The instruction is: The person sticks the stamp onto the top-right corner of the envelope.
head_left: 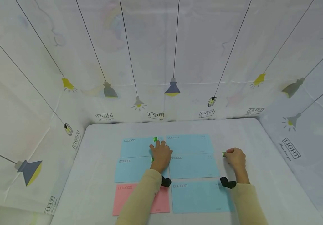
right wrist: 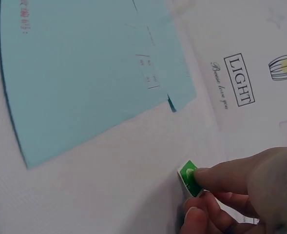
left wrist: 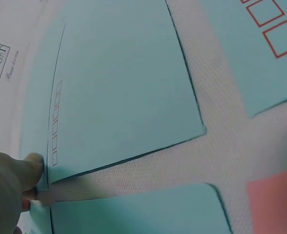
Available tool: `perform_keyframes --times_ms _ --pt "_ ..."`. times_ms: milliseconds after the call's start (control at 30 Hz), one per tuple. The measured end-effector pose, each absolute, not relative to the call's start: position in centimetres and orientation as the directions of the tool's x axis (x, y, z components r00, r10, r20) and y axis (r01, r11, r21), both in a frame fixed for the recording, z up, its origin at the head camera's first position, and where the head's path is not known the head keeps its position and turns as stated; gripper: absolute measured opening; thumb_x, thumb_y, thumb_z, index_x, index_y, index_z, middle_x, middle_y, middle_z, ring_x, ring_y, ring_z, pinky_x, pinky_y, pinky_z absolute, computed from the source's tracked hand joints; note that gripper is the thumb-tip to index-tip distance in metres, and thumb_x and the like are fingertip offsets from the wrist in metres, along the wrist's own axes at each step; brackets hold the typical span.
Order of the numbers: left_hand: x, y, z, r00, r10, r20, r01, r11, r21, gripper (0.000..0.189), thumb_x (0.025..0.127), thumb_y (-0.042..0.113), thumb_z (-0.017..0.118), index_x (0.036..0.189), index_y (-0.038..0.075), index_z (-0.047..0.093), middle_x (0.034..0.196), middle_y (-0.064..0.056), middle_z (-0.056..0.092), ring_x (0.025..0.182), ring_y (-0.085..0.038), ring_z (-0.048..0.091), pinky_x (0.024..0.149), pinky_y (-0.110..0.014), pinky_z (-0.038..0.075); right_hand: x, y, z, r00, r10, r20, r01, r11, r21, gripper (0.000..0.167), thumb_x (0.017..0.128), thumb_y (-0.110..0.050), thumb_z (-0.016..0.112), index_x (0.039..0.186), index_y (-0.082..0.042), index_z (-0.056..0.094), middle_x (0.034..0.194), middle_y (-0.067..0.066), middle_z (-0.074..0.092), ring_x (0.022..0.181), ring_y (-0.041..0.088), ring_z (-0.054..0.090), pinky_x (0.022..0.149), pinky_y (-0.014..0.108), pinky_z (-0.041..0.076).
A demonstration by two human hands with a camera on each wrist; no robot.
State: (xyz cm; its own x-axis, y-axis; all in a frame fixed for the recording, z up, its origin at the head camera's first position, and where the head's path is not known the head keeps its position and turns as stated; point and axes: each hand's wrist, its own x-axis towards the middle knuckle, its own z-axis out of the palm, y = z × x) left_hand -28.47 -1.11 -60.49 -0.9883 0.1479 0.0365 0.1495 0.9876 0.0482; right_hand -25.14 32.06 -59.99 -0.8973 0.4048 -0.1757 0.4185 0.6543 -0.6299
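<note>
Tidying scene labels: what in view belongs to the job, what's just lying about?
Job, likely:
green stamp, pinched by right hand
two other stamps
blue envelopes, left hand over them
pink envelope

Just there:
lamp-print backdrop
black wrist gear

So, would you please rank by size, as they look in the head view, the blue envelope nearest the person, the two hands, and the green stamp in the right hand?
1. Blue envelope
2. Left hand and right hand, too alike to rank
3. Green stamp

5 blue envs (head_left: 190, 145), 1 pink env (head_left: 161, 202) & 3 grn stamps (head_left: 155, 139) are in view.
</note>
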Motion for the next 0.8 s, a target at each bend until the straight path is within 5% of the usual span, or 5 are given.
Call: perform_keyframes --times_ms 333,800 --pt "-28.4 -1.1 -60.4 -0.987 0.152 0.055 0.154 0.987 0.042 0.034 0.095 0.045 0.064 0.088 0.017 0.081 0.121 -0.004 0.064 0.126 -0.03 0.049 0.098 -0.065 0.038 -26.5 31.7 -58.1 -0.908 0.336 -0.252 0.408 0.565 -0.717 0.034 0.103 -0.021 0.053 0.122 0.007 0.053 0.094 0.02 0.067 0.062 0.015 0.064 0.058 0.033 0.055" --pt "-28.3 -0.9 -59.8 -0.989 0.148 0.001 0.148 0.988 0.034 0.034 0.097 0.045 0.062 0.089 0.018 0.081 0.124 -0.003 0.064 0.129 -0.032 0.049 0.102 -0.068 0.036 -30.8 27.4 -59.0 -0.925 0.293 -0.24 0.35 0.415 -0.84 0.03 0.101 -0.012 0.056 0.125 0.006 0.058 0.098 0.015 0.064 0.07 0.009 0.068 0.076 0.032 0.061"
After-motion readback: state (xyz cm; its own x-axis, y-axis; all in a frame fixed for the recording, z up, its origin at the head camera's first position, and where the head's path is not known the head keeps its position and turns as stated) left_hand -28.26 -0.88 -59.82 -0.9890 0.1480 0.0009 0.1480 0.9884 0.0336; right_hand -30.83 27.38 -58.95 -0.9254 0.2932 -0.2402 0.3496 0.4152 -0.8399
